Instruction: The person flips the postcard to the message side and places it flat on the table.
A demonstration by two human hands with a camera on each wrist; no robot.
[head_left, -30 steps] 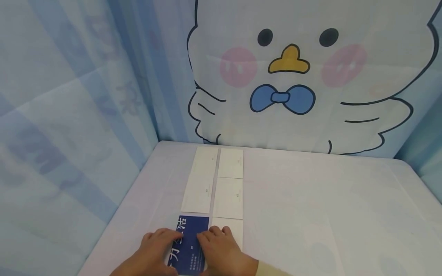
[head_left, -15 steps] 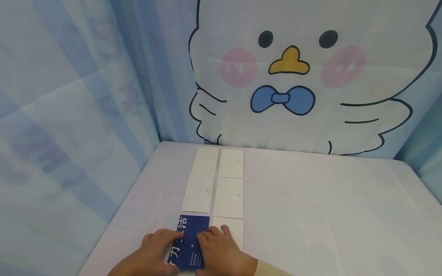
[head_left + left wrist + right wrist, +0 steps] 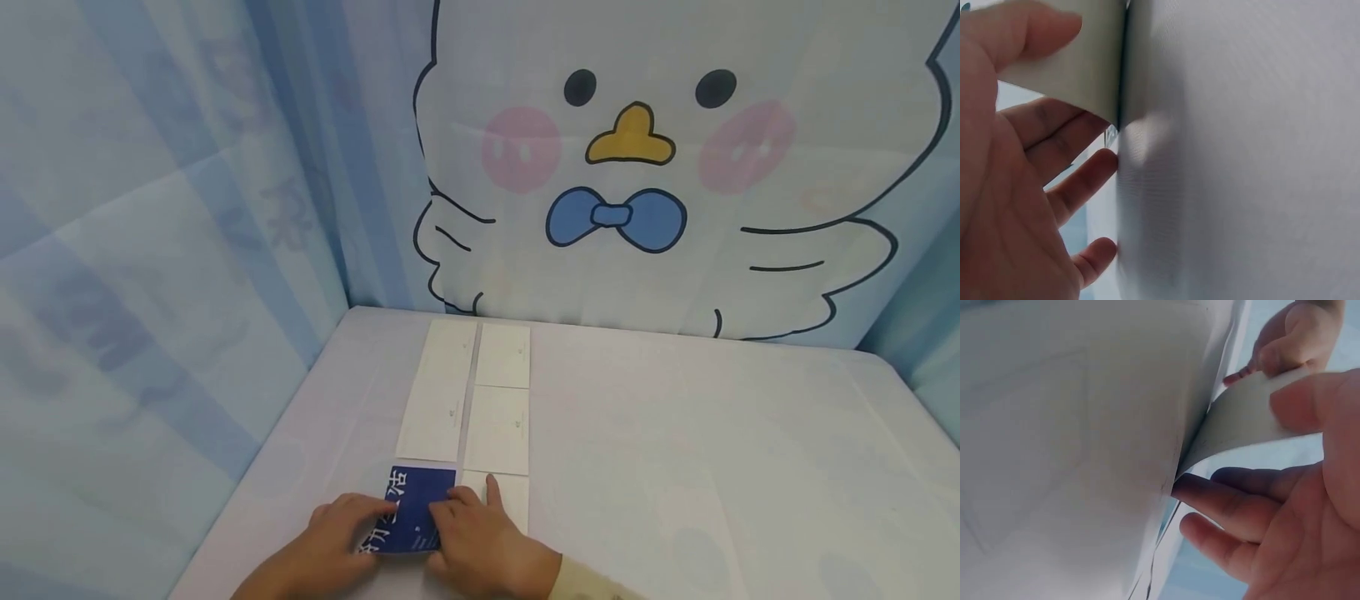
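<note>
A dark blue card with white characters lies at the near end of a row of pale cards. My left hand holds it at the left side, my right hand at the right. Its near end bends up off the table. In the left wrist view, the thumb presses the card's pale underside, with fingers across its other face. The right wrist view has the same curved underside between thumb and fingers. Both hands cover the card's side edges in the head view.
Beyond the blue card lies a long pale strip. Beside it runs a column of white cards, the far one, a middle one and a near one partly under my right hand. A cloth-covered table meets printed curtains.
The near end of the blue card has curled upward and away, so less of its printed face shows. Both hands keep nearly the same place; one right finger now points up more.
</note>
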